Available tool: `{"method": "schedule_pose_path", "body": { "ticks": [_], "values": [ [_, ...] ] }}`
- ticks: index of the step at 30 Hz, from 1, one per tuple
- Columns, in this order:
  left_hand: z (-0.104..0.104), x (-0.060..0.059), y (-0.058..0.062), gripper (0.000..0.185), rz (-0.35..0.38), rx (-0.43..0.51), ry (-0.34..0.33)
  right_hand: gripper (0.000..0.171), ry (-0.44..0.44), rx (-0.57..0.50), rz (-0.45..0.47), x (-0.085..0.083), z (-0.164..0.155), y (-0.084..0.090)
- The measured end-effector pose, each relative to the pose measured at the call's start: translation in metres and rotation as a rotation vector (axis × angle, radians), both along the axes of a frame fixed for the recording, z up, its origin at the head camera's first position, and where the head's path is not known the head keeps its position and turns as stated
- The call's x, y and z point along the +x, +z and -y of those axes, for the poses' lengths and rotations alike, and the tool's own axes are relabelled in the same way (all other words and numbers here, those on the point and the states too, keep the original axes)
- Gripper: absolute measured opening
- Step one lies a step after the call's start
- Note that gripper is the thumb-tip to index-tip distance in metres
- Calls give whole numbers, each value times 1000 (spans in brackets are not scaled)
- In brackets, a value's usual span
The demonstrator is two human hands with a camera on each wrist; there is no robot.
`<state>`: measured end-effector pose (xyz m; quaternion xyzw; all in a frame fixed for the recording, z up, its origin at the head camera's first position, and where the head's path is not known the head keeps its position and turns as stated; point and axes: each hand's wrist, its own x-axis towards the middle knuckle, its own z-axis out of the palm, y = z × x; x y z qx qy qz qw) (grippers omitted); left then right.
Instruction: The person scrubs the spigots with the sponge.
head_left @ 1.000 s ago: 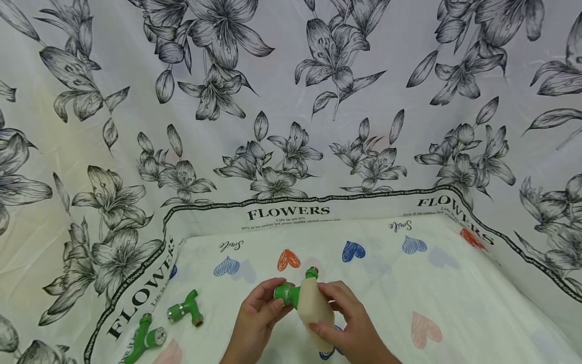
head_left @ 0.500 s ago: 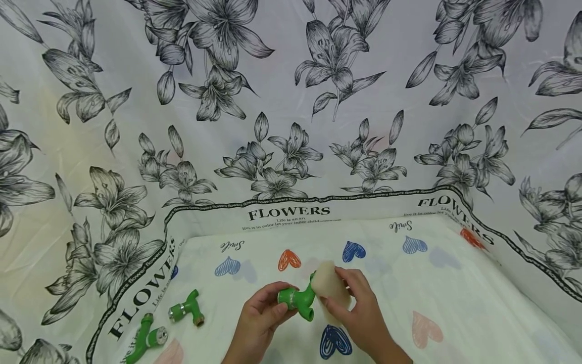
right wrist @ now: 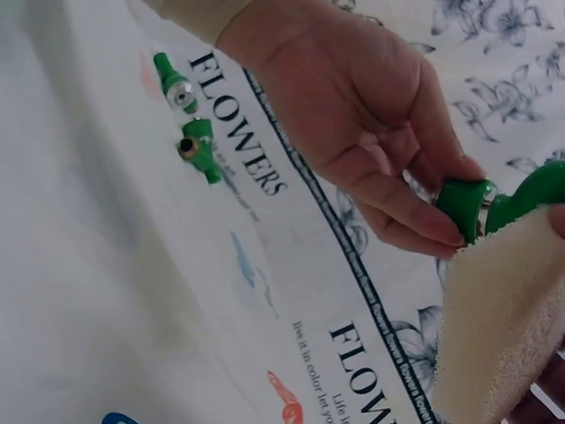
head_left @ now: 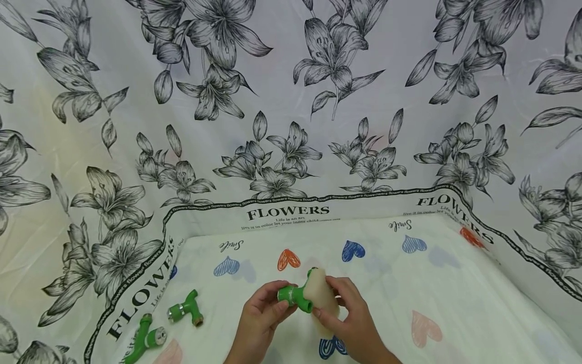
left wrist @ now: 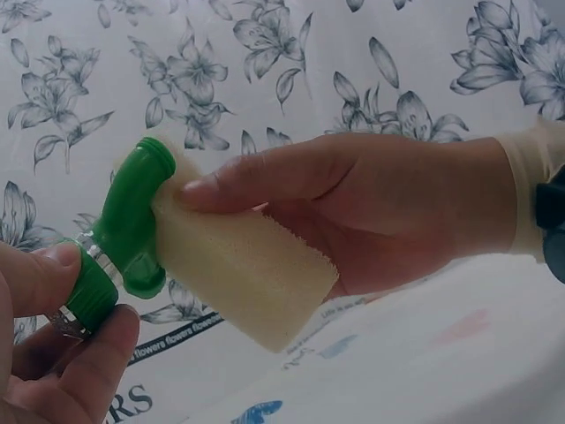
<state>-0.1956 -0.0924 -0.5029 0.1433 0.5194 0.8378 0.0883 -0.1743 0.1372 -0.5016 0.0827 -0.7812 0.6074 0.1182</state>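
My left hand (head_left: 261,318) pinches the metal-ringed end of a green plastic tap fitting (head_left: 295,296) above the table, thumb and fingers curled round it (left wrist: 93,296). My right hand (head_left: 347,316) grips a cream sponge (head_left: 322,298) and presses it against the fitting's side. In the left wrist view the sponge (left wrist: 238,265) lies under the right thumb, against the green body (left wrist: 132,221). The right wrist view shows the left hand (right wrist: 371,132) on the green end (right wrist: 468,208) with the sponge (right wrist: 499,318) in the foreground.
Two more green fittings (head_left: 185,308) (head_left: 145,337) lie on the heart-printed cloth (head_left: 409,283) at the lower left. A flower-printed sheet (head_left: 291,101) rises behind and on both sides, forming a walled corner around the table.
The right hand slid the sponge along the fitting: from low beside it, up over its far end, then back down against its side. The left hand kept its hold.
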Motion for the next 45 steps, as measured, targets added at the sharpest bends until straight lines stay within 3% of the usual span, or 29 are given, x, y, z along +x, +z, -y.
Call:
{"method": "schedule_pose_path", "body": {
  "ticks": [6,10,14,18,23,29,34,41,45],
  "values": [
    [-1,0,-3,36,6,17,13,54,63,-103,79,1,2,5],
    [-2,0,-5,37,47,11,24,54,114,-163,120,2,1,8],
    [-3,-2,-6,38,108,-31,39,53,226,-188,73,6,3,10],
    [-2,-3,-5,45,147,-167,58,53,276,-175,-22,9,6,10],
    [-3,-2,-9,45,66,-319,17,55,239,-131,-133,8,8,8],
    [-7,4,-11,38,-36,-366,-18,60,108,-32,-155,5,11,3],
    [-10,8,-7,36,-40,-370,-28,58,3,5,-105,3,12,1],
    [-10,10,-4,33,-74,-397,-29,57,-50,14,-99,-3,6,-2],
    [-10,10,-3,32,-52,-386,-47,58,-105,66,-99,-9,0,-2]
  ]
}}
